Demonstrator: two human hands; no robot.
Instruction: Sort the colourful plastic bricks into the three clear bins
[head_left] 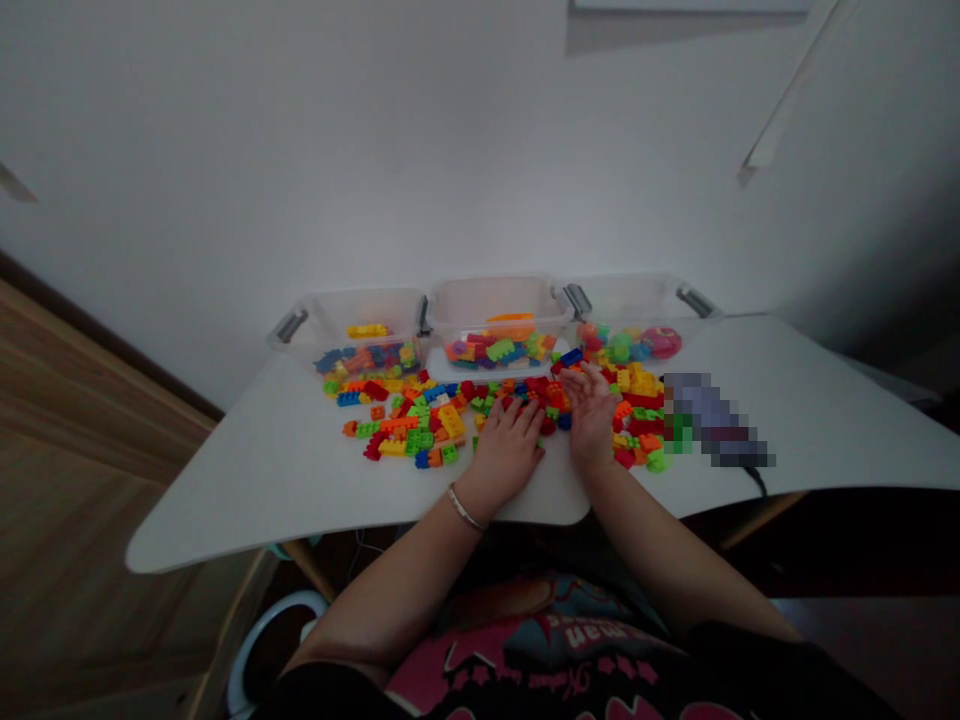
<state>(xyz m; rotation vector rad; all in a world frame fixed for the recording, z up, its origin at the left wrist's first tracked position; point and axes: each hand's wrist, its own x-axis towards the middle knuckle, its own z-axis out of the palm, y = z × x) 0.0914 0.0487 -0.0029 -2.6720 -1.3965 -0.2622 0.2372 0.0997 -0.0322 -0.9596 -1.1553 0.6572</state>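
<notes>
Colourful toy building bricks point(409, 422) lie in a loose spread across the white table point(277, 480). My left hand point(508, 440) rests palm down on the middle of the spread, its fingers stretched out over several bricks. Beside it, my right hand point(592, 418) stands on its edge among the bricks, palm turned towards the left hand and fingers extended. Neither hand shows a brick in its grip. What lies under the left palm is hidden. A yellow brick point(451, 421) sits just left of my left hand.
Three clear plastic bins stand along the wall: a left bin point(300, 350) and a middle bin point(491, 298) with bricks, and a right bin point(637, 295) with rounder toys. A blurred-out object point(712, 420) with a cable lies at the right. The table's front edge is close to my body.
</notes>
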